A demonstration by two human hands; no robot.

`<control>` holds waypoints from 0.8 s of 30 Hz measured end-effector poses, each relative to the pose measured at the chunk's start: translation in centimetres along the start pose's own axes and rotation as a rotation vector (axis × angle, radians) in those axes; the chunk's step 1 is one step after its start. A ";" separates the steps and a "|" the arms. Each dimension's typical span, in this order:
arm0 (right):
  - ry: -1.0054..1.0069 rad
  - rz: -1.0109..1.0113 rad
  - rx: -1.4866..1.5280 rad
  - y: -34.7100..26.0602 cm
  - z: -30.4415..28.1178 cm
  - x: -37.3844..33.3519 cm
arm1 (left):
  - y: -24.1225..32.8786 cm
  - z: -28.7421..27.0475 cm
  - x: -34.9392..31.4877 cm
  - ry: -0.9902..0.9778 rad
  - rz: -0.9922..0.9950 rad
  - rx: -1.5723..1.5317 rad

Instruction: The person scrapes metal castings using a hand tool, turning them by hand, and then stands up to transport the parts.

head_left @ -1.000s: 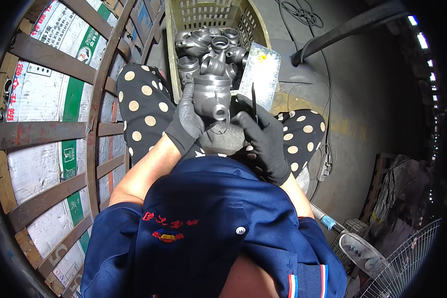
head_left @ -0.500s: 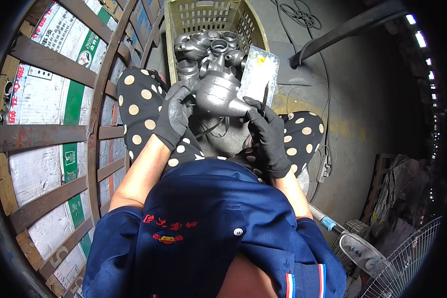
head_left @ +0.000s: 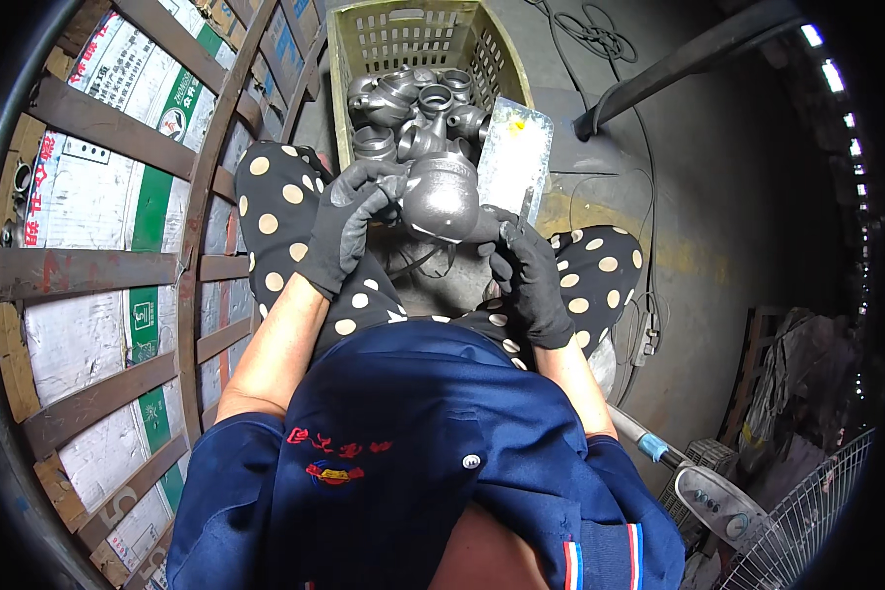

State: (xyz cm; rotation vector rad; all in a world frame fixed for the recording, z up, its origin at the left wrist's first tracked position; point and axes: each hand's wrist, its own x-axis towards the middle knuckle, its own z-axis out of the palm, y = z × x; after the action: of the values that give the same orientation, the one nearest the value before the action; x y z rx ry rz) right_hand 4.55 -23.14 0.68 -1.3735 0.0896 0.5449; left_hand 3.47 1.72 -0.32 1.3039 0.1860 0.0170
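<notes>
A rounded grey metal casting point(head_left: 441, 197), bulbous with short necks, is held up between my gloved hands above my lap. My left hand point(head_left: 344, 224) is closed around its left neck, thumb and fingers wrapped on it. My right hand point(head_left: 529, 270) is closed beside the casting's right neck, its fingertips close to or touching it. A slim dark tool point(head_left: 527, 205) sticks up from the right fingers; its kind is hard to make out. Just beyond, several similar castings point(head_left: 383, 103) lie piled in a yellowish plastic crate point(head_left: 506, 49).
A shallow whitish tray point(head_left: 514, 152) with a yellow bit in it sits at the crate's near right corner. A rusty slatted metal frame point(head_left: 98, 267) with cartons stands at left. To the right are a dark post point(head_left: 688, 64), cables point(head_left: 649, 197) and a fan point(head_left: 806, 521).
The casting has been turned in my hands: its right neck now points farther away and its round body faces me. Both hands have shifted slightly.
</notes>
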 end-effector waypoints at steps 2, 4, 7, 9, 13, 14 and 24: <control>-0.016 -0.003 0.021 0.5 -0.3 0.5 | 0.9 -0.1 0.0 -0.031 0.020 -0.004; -0.033 0.040 0.062 1.0 -0.4 1.0 | 1.9 -0.3 0.4 -0.059 0.047 -0.002; -0.070 0.006 0.065 2.5 -0.9 1.5 | 3.7 -0.4 0.6 -0.123 0.060 0.134; -0.029 -0.121 -0.389 4.2 -2.9 1.8 | 4.7 0.4 1.1 -0.105 0.183 0.347; -0.101 -0.187 -0.132 1.0 -0.4 0.6 | 7.2 1.8 2.2 -0.243 0.319 0.298; -0.169 -0.063 0.142 0.0 -0.1 0.6 | 8.3 1.9 2.5 -0.245 0.317 0.332; -0.143 0.045 0.075 -0.7 -2.1 2.8 | 36.7 -5.3 4.6 0.353 1.146 0.576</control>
State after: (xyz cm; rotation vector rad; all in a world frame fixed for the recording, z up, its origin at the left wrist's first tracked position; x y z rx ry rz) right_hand 7.81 -24.31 -0.21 -1.2580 0.0243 0.6697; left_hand 10.60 17.05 32.95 1.8183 -0.3033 1.2475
